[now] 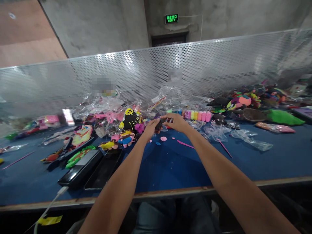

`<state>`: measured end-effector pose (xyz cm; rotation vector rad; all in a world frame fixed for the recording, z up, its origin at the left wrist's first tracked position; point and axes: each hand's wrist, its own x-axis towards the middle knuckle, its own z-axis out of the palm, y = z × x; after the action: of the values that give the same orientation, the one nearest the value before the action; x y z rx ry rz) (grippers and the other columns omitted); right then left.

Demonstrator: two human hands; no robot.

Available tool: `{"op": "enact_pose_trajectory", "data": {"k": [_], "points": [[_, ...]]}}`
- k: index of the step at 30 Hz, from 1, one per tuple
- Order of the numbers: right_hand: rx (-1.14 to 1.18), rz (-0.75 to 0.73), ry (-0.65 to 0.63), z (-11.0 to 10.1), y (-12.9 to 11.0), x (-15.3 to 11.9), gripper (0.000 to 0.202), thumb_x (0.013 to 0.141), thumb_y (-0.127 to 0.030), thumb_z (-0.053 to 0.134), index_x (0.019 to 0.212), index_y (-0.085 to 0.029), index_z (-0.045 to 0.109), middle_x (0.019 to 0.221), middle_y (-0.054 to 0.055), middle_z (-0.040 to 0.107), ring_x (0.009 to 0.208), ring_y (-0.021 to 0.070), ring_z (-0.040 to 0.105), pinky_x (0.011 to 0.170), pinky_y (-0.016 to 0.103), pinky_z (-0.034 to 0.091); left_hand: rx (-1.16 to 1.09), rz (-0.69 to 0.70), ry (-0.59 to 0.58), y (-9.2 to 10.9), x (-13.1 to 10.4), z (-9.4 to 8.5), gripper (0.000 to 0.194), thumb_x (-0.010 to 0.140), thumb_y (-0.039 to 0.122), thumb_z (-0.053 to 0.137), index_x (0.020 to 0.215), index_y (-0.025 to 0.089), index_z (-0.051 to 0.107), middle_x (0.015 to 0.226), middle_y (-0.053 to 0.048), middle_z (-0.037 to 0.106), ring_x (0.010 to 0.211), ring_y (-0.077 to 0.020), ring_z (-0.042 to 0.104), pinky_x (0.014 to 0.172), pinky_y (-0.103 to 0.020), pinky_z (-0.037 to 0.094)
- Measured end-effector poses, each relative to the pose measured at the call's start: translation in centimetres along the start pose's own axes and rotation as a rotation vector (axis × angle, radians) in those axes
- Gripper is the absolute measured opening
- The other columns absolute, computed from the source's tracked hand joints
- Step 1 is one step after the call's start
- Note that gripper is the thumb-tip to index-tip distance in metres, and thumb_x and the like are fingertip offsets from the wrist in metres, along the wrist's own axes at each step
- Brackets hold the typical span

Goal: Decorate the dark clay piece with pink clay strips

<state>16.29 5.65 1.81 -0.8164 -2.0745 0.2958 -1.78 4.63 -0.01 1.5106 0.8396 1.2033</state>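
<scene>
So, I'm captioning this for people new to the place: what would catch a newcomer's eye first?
Probably the middle, where the left hand and right hand meet on a small dark lump. Just left of them is a yellow-spotted black figure. High up, against the grey wall, an exit sign glows green.

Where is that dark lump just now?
Near the centre of the head view, the dark lump is between the left hand and the right hand, with a pink blob just below it in the picture.
</scene>
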Motion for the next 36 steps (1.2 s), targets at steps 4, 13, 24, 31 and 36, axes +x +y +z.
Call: {"op": "enact_pose_trajectory", "data": {"k": [4,13,24,31,36], "points": [[0.004,-0.014,-0.014,-0.1,-0.1,0.0,0.037,0.079,-0.016,0.068,0.114,-0.025,0.071,0.097,0.003,0.069,0.074,0.012,0.058,0.072,0.027,0.049,-0.017,-0.006,-0.003,0.0,0.0,0.0,0.043,0.079,0.058,0.06,0.082,0.015,0.061,0.061,-0.001,0.059,0.048,-0.0109,0.05,0.047,-0.024,0.038],[-0.078,-0.1,-0.067,-0.2,-0.3,0.2,0.052,0.07,-0.003,0.06,0.116,-0.026,0.069,0.096,0.004,0.066,0.083,0.0158,0.059,0.08,0.032,0.049,-0.061,-0.044,-0.011,-0.7,0.5,-0.2,0.05,0.078,0.063,0.057,0.085,0.014,0.061,0.058,-0.001,0.057,0.045,-0.011,0.049,0.045,-0.025,0.038],[-0.04,-0.051,-0.043,0.3,0.2,-0.1,0.053,0.075,-0.006,0.056,0.124,-0.023,0.064,0.109,0.006,0.067,0.085,0.0157,0.06,0.083,0.031,0.049,-0.028,-0.095,-0.028,-1.0,0.4,-0.4,0.036,0.081,0.051,0.061,0.087,0.016,0.062,0.064,-0.002,0.06,0.048,-0.0118,0.052,0.045,-0.024,0.04],[0.014,0.017,0.014,0.4,0.8,0.1,0.028,0.087,-0.023,0.058,0.112,-0.021,0.071,0.101,0.006,0.071,0.082,0.0157,0.062,0.078,0.03,0.049,-0.072,-0.097,-0.043,-0.5,0.2,-0.1,0.043,0.083,0.057,0.056,0.089,0.015,0.059,0.065,-0.003,0.06,0.046,-0.0115,0.053,0.046,-0.025,0.043],[0.057,0.051,0.018,0.3,0.9,0.2,0.024,0.087,-0.025,0.059,0.106,-0.021,0.072,0.099,0.005,0.073,0.087,0.0176,0.065,0.08,0.032,0.048,-0.123,-0.123,-0.065,-0.1,0.1,0.0,0.036,0.074,0.04,0.071,0.094,0.018,0.052,0.068,0.0,0.063,0.047,-0.0113,0.056,0.047,-0.024,0.044]]}}
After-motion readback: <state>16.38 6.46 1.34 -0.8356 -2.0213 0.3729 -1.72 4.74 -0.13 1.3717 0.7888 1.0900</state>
